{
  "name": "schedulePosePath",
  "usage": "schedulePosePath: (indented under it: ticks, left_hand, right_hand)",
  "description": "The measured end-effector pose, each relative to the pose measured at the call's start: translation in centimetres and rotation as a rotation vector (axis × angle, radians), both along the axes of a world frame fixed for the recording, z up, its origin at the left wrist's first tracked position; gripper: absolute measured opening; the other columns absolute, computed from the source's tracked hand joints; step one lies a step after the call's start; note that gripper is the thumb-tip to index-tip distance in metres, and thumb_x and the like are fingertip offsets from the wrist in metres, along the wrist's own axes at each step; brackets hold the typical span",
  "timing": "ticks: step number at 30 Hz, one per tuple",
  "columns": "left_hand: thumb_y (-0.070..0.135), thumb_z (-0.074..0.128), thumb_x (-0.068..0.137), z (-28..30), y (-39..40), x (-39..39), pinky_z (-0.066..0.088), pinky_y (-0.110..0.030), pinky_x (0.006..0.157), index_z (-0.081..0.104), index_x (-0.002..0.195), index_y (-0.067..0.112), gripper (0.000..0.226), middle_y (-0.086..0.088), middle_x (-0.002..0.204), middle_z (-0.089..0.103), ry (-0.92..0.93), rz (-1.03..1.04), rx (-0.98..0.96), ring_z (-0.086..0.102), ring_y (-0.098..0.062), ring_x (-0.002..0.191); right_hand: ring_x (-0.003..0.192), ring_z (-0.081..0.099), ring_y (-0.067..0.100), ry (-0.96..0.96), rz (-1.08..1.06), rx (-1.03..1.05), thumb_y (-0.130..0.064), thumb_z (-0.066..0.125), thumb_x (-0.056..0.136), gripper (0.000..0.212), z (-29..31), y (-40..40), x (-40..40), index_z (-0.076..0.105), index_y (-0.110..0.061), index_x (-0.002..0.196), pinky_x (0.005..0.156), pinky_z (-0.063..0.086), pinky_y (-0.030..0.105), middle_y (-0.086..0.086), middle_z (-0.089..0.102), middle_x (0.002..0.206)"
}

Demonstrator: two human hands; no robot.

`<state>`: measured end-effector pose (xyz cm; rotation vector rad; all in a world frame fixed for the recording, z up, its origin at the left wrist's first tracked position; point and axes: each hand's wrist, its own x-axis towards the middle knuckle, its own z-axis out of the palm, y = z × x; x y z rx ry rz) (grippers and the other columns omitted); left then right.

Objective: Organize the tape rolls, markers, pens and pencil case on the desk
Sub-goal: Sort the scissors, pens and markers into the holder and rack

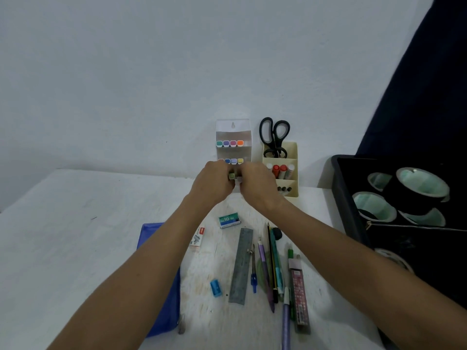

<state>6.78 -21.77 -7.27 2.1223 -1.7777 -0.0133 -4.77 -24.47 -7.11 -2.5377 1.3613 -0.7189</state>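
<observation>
Green marker [231,176] pinched by left hand [214,183] and right hand [256,184] before clear marker rack [233,137]; misaligned, it could topple the rack.

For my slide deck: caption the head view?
Both hands slot a green marker into the clear marker case beside scissors.

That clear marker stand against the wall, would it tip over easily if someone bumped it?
Probably yes. The clear marker stand is tall, narrow and looks like thin plastic, so likely light. The markers sit high in tiers, which may make it top-heavy. The wall close behind it would likely stop a backward fall.
</observation>
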Motion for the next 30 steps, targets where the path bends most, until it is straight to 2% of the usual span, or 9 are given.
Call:
schedulePosePath:
  ticks: [3, 8, 12, 23, 26, 30]
  left_hand:
    - [0.013, 0.057, 0.088, -0.3, -0.2, 0.1, 0.049, -0.028, 0.073, 0.068, 0.101, 0.011, 0.018, -0.010, 0.097, 0.067, 0.007, -0.022, 0.008, 0.059, -0.022, 0.078]
    - [0.021, 0.057, 0.090, -0.7, -0.8, 0.1, 0.051, -0.030, 0.074, 0.068, 0.100, 0.014, 0.017, -0.009, 0.097, 0.068, -0.021, -0.009, 0.034, 0.063, -0.024, 0.082]
    - [0.023, 0.057, 0.092, -0.9, -1.1, -0.1, 0.051, -0.032, 0.081, 0.065, 0.111, 0.013, 0.023, -0.009, 0.104, 0.068, -0.011, 0.027, 0.025, 0.065, -0.026, 0.091]
    - [0.024, 0.057, 0.094, -2.1, -1.3, -0.1, 0.052, -0.030, 0.075, 0.065, 0.112, 0.015, 0.022, -0.009, 0.101, 0.071, 0.076, 0.053, -0.025, 0.068, -0.025, 0.079]
    - [0.024, 0.055, 0.095, -2.4, -1.4, -0.4, 0.052, -0.030, 0.076, 0.064, 0.114, 0.015, 0.023, -0.009, 0.104, 0.070, 0.065, 0.086, -0.044, 0.067, -0.025, 0.084]
    - [0.022, 0.053, 0.096, -3.1, -1.4, -1.0, 0.052, -0.031, 0.079, 0.062, 0.113, 0.013, 0.021, -0.009, 0.108, 0.069, 0.053, 0.107, -0.060, 0.066, -0.025, 0.089]
  right_hand:
    - [0.091, 0.064, 0.028, 0.090, -0.028, 0.001, 0.000, 0.052, 0.090, 0.019, 0.7, -0.4, -0.1, 0.064, -0.007, 0.102, 0.072, 0.049, 0.034, 0.012, 0.066, 0.100]
    - [0.092, 0.063, 0.030, 0.191, 0.012, 0.008, -0.003, 0.048, 0.092, 0.019, 1.0, -0.8, 0.1, 0.062, -0.007, 0.104, 0.069, 0.044, 0.034, 0.014, 0.064, 0.101]
    - [0.093, 0.062, 0.029, 0.241, 0.001, 0.049, -0.002, 0.051, 0.090, 0.019, 1.5, -1.4, 0.6, 0.063, -0.008, 0.103, 0.069, 0.042, 0.032, 0.014, 0.064, 0.104]
    - [0.099, 0.061, 0.027, 0.404, 0.015, 0.027, -0.011, 0.051, 0.093, 0.027, 1.3, -2.1, 0.5, 0.058, -0.014, 0.118, 0.075, 0.045, 0.034, 0.010, 0.061, 0.111]
    - [0.099, 0.061, 0.027, 0.424, 0.019, 0.020, -0.011, 0.050, 0.093, 0.027, 1.1, -2.3, 0.3, 0.057, -0.015, 0.118, 0.070, 0.039, 0.033, 0.010, 0.061, 0.111]
    - [0.099, 0.062, 0.027, 0.455, 0.049, -0.008, -0.010, 0.050, 0.092, 0.029, 0.7, -2.1, -0.3, 0.054, -0.016, 0.120, 0.069, 0.042, 0.035, 0.009, 0.063, 0.113]
